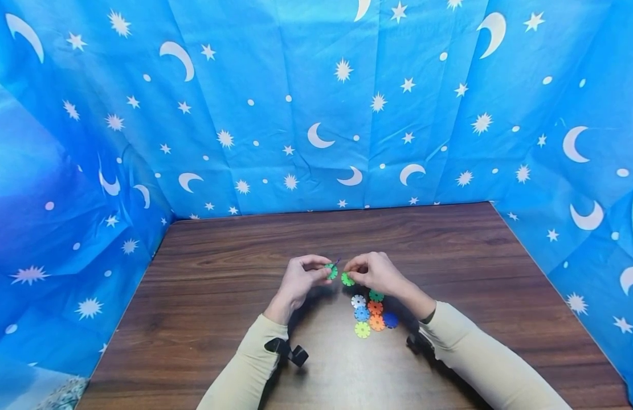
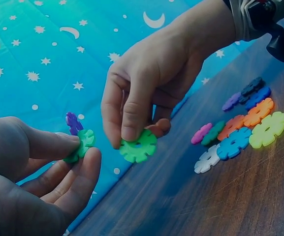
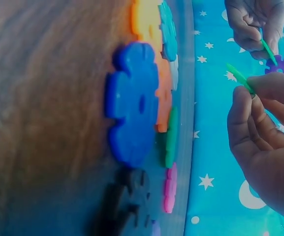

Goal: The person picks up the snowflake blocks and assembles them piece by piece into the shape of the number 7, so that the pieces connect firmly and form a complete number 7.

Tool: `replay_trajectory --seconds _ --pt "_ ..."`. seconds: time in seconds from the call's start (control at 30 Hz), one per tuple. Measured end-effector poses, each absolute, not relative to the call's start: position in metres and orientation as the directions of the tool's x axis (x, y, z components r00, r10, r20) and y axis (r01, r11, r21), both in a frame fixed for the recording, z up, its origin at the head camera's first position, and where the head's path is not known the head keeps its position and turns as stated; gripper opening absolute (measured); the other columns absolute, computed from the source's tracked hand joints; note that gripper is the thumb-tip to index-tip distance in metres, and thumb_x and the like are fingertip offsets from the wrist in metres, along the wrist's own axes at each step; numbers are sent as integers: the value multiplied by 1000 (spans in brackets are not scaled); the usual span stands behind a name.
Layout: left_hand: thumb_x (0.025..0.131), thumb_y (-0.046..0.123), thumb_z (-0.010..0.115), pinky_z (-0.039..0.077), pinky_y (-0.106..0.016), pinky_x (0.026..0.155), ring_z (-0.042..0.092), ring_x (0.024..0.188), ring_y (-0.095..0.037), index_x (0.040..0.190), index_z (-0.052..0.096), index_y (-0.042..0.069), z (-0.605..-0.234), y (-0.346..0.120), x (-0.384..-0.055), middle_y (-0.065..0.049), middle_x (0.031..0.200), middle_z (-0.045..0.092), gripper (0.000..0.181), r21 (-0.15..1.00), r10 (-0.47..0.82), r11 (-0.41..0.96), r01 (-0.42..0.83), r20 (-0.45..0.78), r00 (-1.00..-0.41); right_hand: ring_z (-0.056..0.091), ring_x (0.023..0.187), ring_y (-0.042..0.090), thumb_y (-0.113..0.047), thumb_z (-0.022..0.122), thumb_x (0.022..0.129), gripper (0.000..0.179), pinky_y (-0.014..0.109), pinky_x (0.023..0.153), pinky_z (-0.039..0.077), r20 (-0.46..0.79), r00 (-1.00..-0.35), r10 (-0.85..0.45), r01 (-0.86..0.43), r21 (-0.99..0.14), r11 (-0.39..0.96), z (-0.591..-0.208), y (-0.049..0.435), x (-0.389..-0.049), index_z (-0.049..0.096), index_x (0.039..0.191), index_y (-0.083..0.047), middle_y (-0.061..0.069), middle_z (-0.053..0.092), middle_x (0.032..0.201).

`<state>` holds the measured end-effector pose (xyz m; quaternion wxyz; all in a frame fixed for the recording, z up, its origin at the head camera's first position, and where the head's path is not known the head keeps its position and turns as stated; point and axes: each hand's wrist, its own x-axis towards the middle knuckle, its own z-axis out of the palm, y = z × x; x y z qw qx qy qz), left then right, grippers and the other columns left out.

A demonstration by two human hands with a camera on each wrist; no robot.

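My left hand pinches a green notched disc between thumb and fingers. A purple notched disc joins that green one at an angle, as the right wrist view shows. Close by on the right, my right hand pinches another green notched disc by its upper edge. A small gap separates the two held pieces, which are raised above the tabletop. Parts of both green discs are covered by fingers.
Loose discs lie grouped on the brown wooden table: white, light blue, yellow-green, two orange, dark blue, dark green, pink, purple and black. A starry blue cloth hangs behind the table.
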<state>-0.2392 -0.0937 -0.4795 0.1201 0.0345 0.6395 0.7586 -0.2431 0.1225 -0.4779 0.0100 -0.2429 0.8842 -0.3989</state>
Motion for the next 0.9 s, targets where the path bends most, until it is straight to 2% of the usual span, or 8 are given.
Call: replay_trajectory --seconds 0.27,0.7,0.9 --pt "82 -8 71 60 -32 70 67 72 -15 108 64 -16 -478 -93 -239 -21 89 65 28 974 224 -154 -163 -126 -966 65 62 7 -16 71 89 8 23 54 53 200 -905 -376 -392 -737 551 -474 125 -245 76 95 -18 -8 71 79" --pt "84 -10 68 60 -32 68 67 72 -15 112 58 -21 -480 -93 -238 -19 86 66 32 975 229 -164 -152 -112 -967 65 70 4 -21 73 89 7 22 61 53 265 -902 -341 -423 -703 572 -470 129 -248 76 94 -20 -8 73 83" --pt "84 -11 67 60 -32 69 67 72 -14 112 58 -21 -481 -92 -238 -18 86 66 30 978 236 -153 -143 -104 -966 63 68 4 -19 73 88 6 21 58 52 317 -893 -318 -448 -687 572 -467 132 -251 77 92 -20 -7 72 82"
